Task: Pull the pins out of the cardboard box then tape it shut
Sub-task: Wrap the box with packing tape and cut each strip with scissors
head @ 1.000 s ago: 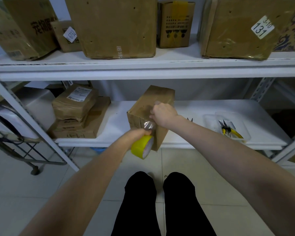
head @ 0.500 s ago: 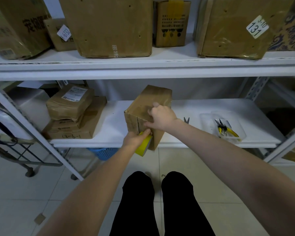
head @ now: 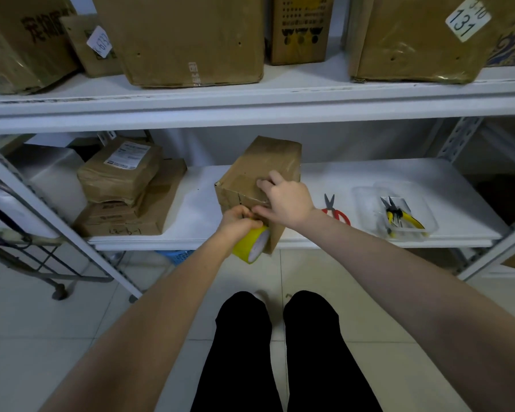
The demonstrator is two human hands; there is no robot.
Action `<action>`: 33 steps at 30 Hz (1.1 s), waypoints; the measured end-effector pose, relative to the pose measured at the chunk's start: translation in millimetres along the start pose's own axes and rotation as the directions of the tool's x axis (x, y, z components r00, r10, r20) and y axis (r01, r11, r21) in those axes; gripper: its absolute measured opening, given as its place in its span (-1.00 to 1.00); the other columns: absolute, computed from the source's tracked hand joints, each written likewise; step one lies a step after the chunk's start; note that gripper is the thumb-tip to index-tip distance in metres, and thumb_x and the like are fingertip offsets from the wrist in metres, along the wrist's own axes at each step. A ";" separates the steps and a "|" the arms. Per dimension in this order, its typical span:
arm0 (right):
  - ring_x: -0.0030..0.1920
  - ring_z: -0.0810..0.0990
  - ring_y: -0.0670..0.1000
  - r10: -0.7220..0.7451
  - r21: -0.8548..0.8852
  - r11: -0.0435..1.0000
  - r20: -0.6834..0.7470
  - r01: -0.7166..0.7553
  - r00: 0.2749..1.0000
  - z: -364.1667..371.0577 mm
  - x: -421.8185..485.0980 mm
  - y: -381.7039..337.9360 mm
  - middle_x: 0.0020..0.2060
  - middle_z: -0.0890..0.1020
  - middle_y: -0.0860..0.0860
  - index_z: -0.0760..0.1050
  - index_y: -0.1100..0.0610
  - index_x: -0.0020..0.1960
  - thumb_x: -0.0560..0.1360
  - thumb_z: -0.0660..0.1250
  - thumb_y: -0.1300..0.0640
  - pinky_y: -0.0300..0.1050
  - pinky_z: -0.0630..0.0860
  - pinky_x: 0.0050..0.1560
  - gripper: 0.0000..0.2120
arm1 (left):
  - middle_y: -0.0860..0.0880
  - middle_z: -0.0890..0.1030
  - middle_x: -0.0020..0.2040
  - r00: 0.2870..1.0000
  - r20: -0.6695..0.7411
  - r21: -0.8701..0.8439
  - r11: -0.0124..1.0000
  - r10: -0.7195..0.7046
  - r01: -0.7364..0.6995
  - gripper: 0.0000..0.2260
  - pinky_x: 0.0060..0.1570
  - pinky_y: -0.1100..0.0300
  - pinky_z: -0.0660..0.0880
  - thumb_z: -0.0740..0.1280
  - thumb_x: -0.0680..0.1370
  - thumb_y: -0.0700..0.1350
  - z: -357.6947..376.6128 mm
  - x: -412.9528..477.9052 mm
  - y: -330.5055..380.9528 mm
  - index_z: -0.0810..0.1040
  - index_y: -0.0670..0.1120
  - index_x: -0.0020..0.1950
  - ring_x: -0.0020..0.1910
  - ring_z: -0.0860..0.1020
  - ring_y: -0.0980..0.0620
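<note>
A brown cardboard box [head: 265,162] stands at the front edge of the lower white shelf [head: 369,176], turned with one corner toward me. My left hand [head: 238,223] grips a yellow roll of clear tape [head: 252,243] against the box's near face, just below its top edge. My right hand [head: 283,200] lies over the near top edge, fingers on the top and thumb pressing the tape on the front face. No pins are visible on the box.
Red-handled scissors [head: 335,211] lie right of the box. A clear plastic tray [head: 366,209] holds yellow-handled pliers [head: 399,217]. Stacked parcels [head: 122,185] sit at the left. Large boxes [head: 185,37] fill the upper shelf. A metal cart [head: 27,251] stands at the far left.
My left hand raised the tape roll from below the shelf edge up against the box's front face. My right hand stayed on the top edge, pressing the tape down.
</note>
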State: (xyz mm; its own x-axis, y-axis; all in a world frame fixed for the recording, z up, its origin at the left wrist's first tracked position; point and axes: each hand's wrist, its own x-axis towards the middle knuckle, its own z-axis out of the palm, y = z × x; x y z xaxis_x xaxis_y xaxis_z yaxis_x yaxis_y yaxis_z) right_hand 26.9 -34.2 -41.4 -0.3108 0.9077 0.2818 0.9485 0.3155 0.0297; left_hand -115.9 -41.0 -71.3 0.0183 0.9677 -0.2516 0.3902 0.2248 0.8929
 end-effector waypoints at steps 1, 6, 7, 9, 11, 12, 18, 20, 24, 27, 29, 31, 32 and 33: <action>-0.04 0.61 0.19 -0.004 0.017 1.000 -0.007 0.004 1.000 2.0 -1.0 3.5 0.21 0.39 0.06 0.37 0.08 0.35 0.46 0.29 -0.24 -0.02 0.49 -0.19 -0.41 | -0.02 0.48 -0.28 1.000 0.008 -0.008 1.000 -0.012 0.012 -0.77 -0.20 0.28 0.36 0.42 0.43 -0.29 0.2 0.7 0.8 0.42 -0.07 -0.30 -0.13 0.44 0.01; 0.20 0.49 0.09 0.009 0.406 0.914 -0.058 0.015 0.998 14.9 -9.9 28.1 0.32 0.33 0.02 0.28 0.10 0.43 0.38 0.43 -0.17 -0.06 0.48 -0.03 -0.27 | 0.00 0.51 -0.25 1.000 -0.010 -0.022 1.000 -0.016 0.015 -0.80 -0.17 0.30 0.36 0.43 0.45 -0.23 6.6 1.5 6.0 0.45 -0.06 -0.28 -0.08 0.46 0.02; 0.26 0.45 0.08 0.030 0.484 0.874 -0.111 0.027 0.993 18.2 -15.4 34.8 0.34 0.33 0.03 0.27 0.12 0.43 0.39 0.43 -0.17 -0.06 0.48 0.05 -0.26 | 0.01 0.50 -0.25 0.999 -0.035 -0.015 1.000 -0.024 0.023 -0.79 -0.17 0.29 0.36 0.43 0.45 -0.20 9.7 3.3 5.9 0.44 -0.05 -0.29 -0.09 0.46 0.02; 0.28 0.44 0.07 0.118 0.577 0.817 -0.182 0.009 0.976 28.8 -28.1 49.2 0.34 0.35 0.07 0.30 0.16 0.42 0.45 0.36 -0.17 -0.06 0.44 0.15 -0.34 | 0.02 0.49 -0.26 0.993 -0.103 -0.013 0.999 -0.049 0.048 -0.76 -0.09 0.20 0.39 0.45 0.45 -0.15 14.3 8.1 4.6 0.42 -0.04 -0.31 -0.08 0.46 0.00; 0.22 0.51 0.08 0.256 0.596 0.793 -0.137 -0.126 0.957 44.2 -37.7 66.4 0.30 0.40 0.07 0.35 0.15 0.37 0.53 0.25 -0.14 0.00 0.49 0.14 -0.48 | 0.02 0.49 -0.27 0.987 -0.147 -0.001 0.998 -0.068 0.069 -0.76 0.03 0.14 0.40 0.46 0.44 -0.11 17.8 12.8 4.1 0.42 -0.03 -0.33 -0.07 0.47 -0.01; 0.18 0.54 0.08 0.338 0.570 0.786 -0.072 -0.240 0.938 52.4 -40.3 76.8 0.28 0.42 0.05 0.38 0.14 0.34 0.56 0.22 -0.10 0.02 0.51 0.10 -0.55 | 0.03 0.49 -0.27 0.984 -0.160 0.007 0.997 -0.078 0.080 -0.76 0.05 0.14 0.41 0.46 0.43 -0.10 19.3 15.3 4.4 0.43 -0.03 -0.33 -0.06 0.48 -0.02; 0.27 0.43 0.16 0.613 0.109 0.689 0.440 -0.717 0.656 88.8 -45.2 120.4 0.26 0.42 0.17 0.36 0.23 0.37 0.55 0.19 0.15 0.00 0.44 0.16 -0.59 | -0.06 0.57 -0.14 0.970 -0.213 0.014 0.992 -0.118 0.124 -0.80 0.17 0.06 0.47 0.48 0.40 -0.09 22.2 25.4 13.0 0.49 -0.05 -0.33 0.00 0.54 -0.07; 0.26 0.45 0.15 0.622 0.066 0.671 0.494 -0.739 0.608 99.9 -42.5 122.0 0.25 0.44 0.16 0.38 0.22 0.37 0.55 0.17 0.17 -0.02 0.44 0.15 -0.61 | -0.07 0.58 -0.12 0.968 -0.219 0.018 0.991 -0.124 0.131 -0.82 0.19 0.03 0.47 0.48 0.40 -0.10 23.7 27.2 14.1 0.50 -0.05 -0.32 0.01 0.54 -0.08; 0.18 0.54 0.10 0.665 0.032 0.635 0.485 -0.772 0.567 112.6 -35.1 124.7 0.16 0.55 0.10 0.45 0.19 0.29 0.56 0.18 0.13 -0.13 0.42 -0.01 -0.67 | -0.08 0.55 -0.08 0.968 -0.205 -0.011 0.989 -0.146 0.146 -0.84 0.14 0.07 0.44 0.46 0.43 -0.12 25.4 26.7 16.1 0.50 -0.07 -0.26 -0.02 0.50 -0.06; 0.04 0.59 0.06 0.652 -0.003 0.658 0.503 -0.753 0.567 113.7 -31.9 128.2 0.00 0.61 0.02 0.52 0.13 0.21 0.51 0.24 0.02 -0.20 0.39 -0.14 -0.68 | -0.11 0.57 -0.08 0.970 -0.180 -0.042 0.987 -0.162 0.157 -0.83 0.14 0.02 0.46 0.48 0.41 -0.14 22.8 28.4 17.1 0.50 -0.08 -0.27 -0.02 0.52 -0.09; -0.13 0.58 0.03 0.626 -0.034 0.693 0.524 -0.720 0.578 113.0 -31.0 126.9 -0.16 0.59 -0.03 0.54 0.10 0.14 0.45 0.25 0.02 -0.24 0.40 -0.22 -0.69 | -0.11 0.57 -0.10 0.970 -0.170 -0.055 0.985 -0.173 0.166 -0.83 0.14 0.01 0.47 0.47 0.41 -0.16 21.4 28.6 18.0 0.50 -0.07 -0.29 -0.03 0.53 -0.09; -0.21 0.55 0.01 0.617 -0.058 0.714 0.523 -0.697 0.588 113.8 -34.1 125.4 -0.26 0.55 -0.05 0.56 0.08 0.03 0.44 0.24 -0.02 -0.25 0.39 -0.24 -0.74 | -0.08 0.55 -0.16 0.970 -0.162 -0.073 0.983 -0.179 0.169 -0.81 0.11 0.04 0.47 0.47 0.42 -0.18 21.3 27.6 18.5 0.48 -0.07 -0.30 -0.06 0.51 -0.07; -0.21 0.54 0.01 0.615 -0.058 0.720 0.515 -0.692 0.597 113.4 -37.3 125.6 -0.28 0.53 -0.05 0.56 0.07 -0.02 0.45 0.23 -0.04 -0.25 0.38 -0.25 -0.76 | -0.06 0.54 -0.18 0.972 -0.156 -0.084 0.982 -0.178 0.167 -0.81 0.09 0.05 0.46 0.46 0.43 -0.19 21.8 26.7 19.3 0.48 -0.07 -0.30 -0.07 0.50 -0.07; -0.21 0.54 0.01 0.613 -0.046 0.721 0.509 -0.692 0.605 113.5 -40.2 126.1 -0.30 0.51 -0.05 0.55 0.07 -0.04 0.47 0.22 -0.06 -0.24 0.39 -0.25 -0.75 | -0.05 0.53 -0.19 0.973 -0.149 -0.092 0.982 -0.177 0.164 -0.81 0.08 0.05 0.46 0.46 0.43 -0.19 21.6 26.2 18.9 0.47 -0.07 -0.30 -0.07 0.50 -0.07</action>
State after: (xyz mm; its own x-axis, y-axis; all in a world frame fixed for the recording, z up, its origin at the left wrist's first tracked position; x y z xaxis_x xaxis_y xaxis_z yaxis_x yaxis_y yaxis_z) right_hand 152.0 0.5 -157.8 0.3615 0.8831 -0.2991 0.9015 -0.4129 -0.1298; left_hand -88.2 -13.9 -69.1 -0.1887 0.9188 -0.3466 0.3016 0.3901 0.8700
